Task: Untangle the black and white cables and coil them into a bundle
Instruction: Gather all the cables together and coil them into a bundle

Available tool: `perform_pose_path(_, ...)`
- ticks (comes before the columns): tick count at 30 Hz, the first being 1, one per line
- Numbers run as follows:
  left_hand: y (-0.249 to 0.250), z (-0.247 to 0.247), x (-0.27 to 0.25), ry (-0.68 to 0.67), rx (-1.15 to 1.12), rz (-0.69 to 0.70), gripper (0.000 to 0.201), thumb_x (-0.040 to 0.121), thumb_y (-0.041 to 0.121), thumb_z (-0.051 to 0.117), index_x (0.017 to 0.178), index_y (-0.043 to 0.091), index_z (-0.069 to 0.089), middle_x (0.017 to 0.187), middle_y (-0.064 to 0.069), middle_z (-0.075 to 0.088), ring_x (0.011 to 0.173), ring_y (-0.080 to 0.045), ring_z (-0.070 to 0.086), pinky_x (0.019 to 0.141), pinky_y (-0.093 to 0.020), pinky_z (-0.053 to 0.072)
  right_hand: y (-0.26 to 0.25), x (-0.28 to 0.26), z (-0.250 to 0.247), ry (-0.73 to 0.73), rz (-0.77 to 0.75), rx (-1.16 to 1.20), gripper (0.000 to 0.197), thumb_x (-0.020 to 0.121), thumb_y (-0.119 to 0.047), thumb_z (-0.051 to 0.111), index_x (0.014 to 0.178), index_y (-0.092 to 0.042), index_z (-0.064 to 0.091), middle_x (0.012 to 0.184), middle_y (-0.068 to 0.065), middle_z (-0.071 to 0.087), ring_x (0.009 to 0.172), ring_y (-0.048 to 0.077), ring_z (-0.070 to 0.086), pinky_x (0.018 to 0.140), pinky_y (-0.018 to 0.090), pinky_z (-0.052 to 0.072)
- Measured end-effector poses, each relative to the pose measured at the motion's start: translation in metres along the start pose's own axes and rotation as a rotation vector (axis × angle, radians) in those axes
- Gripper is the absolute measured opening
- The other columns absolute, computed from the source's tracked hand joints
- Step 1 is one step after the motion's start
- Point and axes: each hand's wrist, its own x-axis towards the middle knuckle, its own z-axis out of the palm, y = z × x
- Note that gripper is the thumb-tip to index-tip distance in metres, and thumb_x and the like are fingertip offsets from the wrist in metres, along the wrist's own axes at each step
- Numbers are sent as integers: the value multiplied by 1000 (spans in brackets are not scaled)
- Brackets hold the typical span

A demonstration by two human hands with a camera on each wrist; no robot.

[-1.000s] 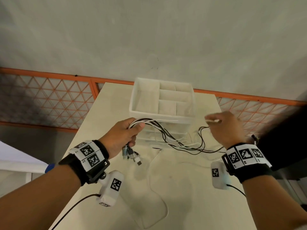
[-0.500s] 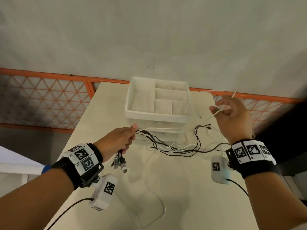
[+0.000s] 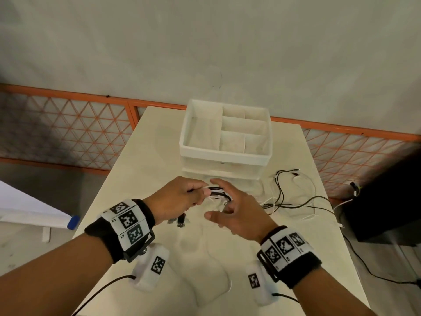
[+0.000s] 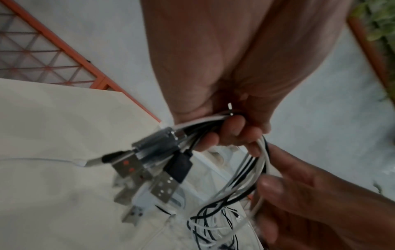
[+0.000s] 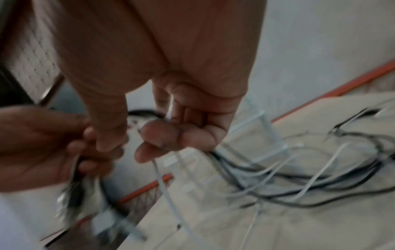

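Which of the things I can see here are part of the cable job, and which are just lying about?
Part of the job:
- black and white cables
- USB plugs gathered in the left hand
- right hand, fingers closing round the strands

Just lying about:
- white divided organizer box
- table
- black box beside the table

- Your cables [image 3: 284, 201] are black and white; their plugs [image 4: 162, 186] show silver metal, one with a black housing.
- Your organiser box [image 3: 224, 156] is white, on a cream desk [image 3: 145, 156].
- Your wristbands [image 3: 127, 226] are black, with white panels carrying black square-code patterns.
- The fence [image 3: 68, 133] behind your desk is orange, in a triangle lattice.
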Motion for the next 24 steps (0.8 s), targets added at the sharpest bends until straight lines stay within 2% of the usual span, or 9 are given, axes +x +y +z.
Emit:
perform_pose_path(2,4,0,-4,3,30,-1,40,101,34,51,64,28,64,59,-2,36,45,-21,30,43,-24,31,6,10,6,-17,132,1,29,85,-40,75,111,-35,63,67,6,74,46,16,63,47,24,49)
perform_pose_path(4,3,-2,-8,57,58,-45,43,101,38,48,65,18,59,57,2,33,40,-9,28,40,-19,30,19,15,1,89,266,-88,11,85,-37,71,87,-26,68,68,3,75,54,21,70,52,29,56)
perform_pose_path(6,-5,-5,-10,45,180,-122,46,102,42,42,67,15,55,57,4,35,40,-5,31,43,-16,28,34,19,-4,370,247,-288,5,83,-31,69,85,-27,69,74,-1,75,71,24,72,65,34,59)
perform_pose_path(8,-18,-1,-10,-25,369,-192,41,104,40,38,86,22,70,59,4,41,50,-7,40,50,-18,29,46,21,1,553,132,-371,17,83,-25,69,99,-31,69,86,-7,75,84,23,70,73,31,55)
perform_pose_path(10,-31,5,-8,-25,499,-228,36,106,29,36,108,18,71,71,6,51,69,-14,56,55,-20,30,57,22,12,417,113,-283,45,85,-26,70,126,-37,57,101,-10,70,92,21,70,84,32,54)
perform_pose_path(12,-43,11,-6,68,546,-244,33,106,18,36,112,12,68,86,3,57,94,-25,63,59,-20,28,69,20,25,208,154,-257,70,86,-31,70,145,-42,34,109,-12,65,92,20,69,90,35,54)
perform_pose_path(15,-54,12,-5,193,420,-305,37,106,30,37,104,11,68,80,4,57,82,-23,59,58,-25,30,77,16,50,127,123,-319,62,87,-34,67,138,-32,33,106,-9,70,89,19,68,86,36,55)
perform_pose_path(20,-56,12,1,173,344,-272,28,96,46,54,76,26,53,76,6,55,74,-17,54,59,-25,35,66,25,81,206,110,-291,44,88,-33,65,122,-22,39,91,-7,66,91,23,67,83,36,53)
perform_pose_path(24,-59,7,5,310,290,-357,28,99,40,49,83,18,55,77,1,55,81,-26,54,65,-30,35,60,29,93,299,123,-207,42,90,-27,66,116,-19,34,100,-2,68,89,24,67,80,33,52)
